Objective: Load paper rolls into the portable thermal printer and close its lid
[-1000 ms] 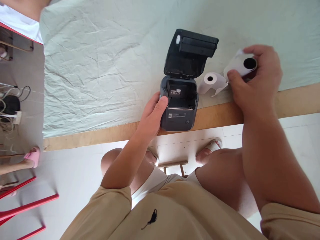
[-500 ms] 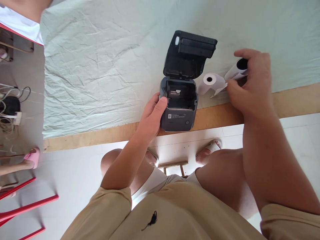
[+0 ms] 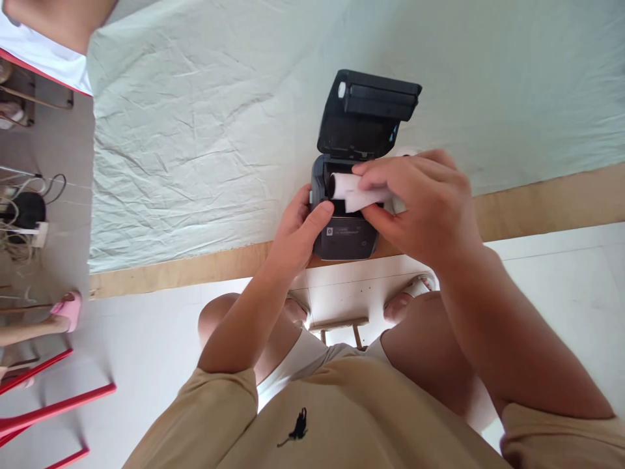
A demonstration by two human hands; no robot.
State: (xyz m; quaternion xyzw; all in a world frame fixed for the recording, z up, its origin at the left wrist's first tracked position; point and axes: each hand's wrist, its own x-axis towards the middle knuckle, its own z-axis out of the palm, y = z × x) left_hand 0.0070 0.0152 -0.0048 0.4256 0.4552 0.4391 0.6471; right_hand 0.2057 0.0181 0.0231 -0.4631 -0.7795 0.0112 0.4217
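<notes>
A dark grey portable label printer (image 3: 346, 242) lies near the table's front edge with its lid (image 3: 364, 117) swung up. My left hand (image 3: 303, 228) grips the printer's left side, thumb on the rim of the paper bay. In my right hand (image 3: 420, 202) is a white paper roll (image 3: 344, 187), pinched between thumb and fingers over the bay. The roll lies sideways, its dark hollow core facing left and a loose paper flap hanging toward me. A second paper roll (image 3: 405, 151) stands behind my right hand, mostly hidden.
A pale green cloth (image 3: 205, 143) covers the table, with a bare wooden edge (image 3: 180, 272) in front. At the upper left is another person's arm (image 3: 63, 23). Red stool legs (image 3: 58, 405) and tangled cables (image 3: 19, 221) are on the floor at left.
My right hand has moved left from beside the rolls to the printer, carrying the dark-cored paper roll over its open bay. My left hand stays on the printer.
</notes>
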